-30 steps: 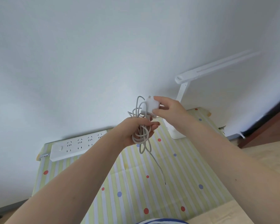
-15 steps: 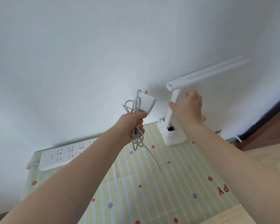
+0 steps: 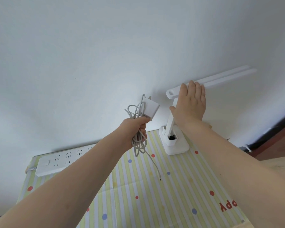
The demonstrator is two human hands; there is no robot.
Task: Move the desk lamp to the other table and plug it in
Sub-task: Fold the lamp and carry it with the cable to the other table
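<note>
- Bright, soft, even daylight; no glare.
- Faint soft shadows on the white wall [image 3: 89, 55].
- Wide-angle lens bends the edges; focus is mostly sharp.

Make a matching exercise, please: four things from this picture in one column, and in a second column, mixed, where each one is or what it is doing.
Things:
1. left hand
2. right hand
3. power strip
4. lamp base

States:
A. lies at the table's far left edge, by the wall
B. grips the bundled cable with the white adapter
C. stands on the striped cloth
D. fingers straight, over the lamp head

Pairs: 1-B, 2-D, 3-A, 4-C
</note>
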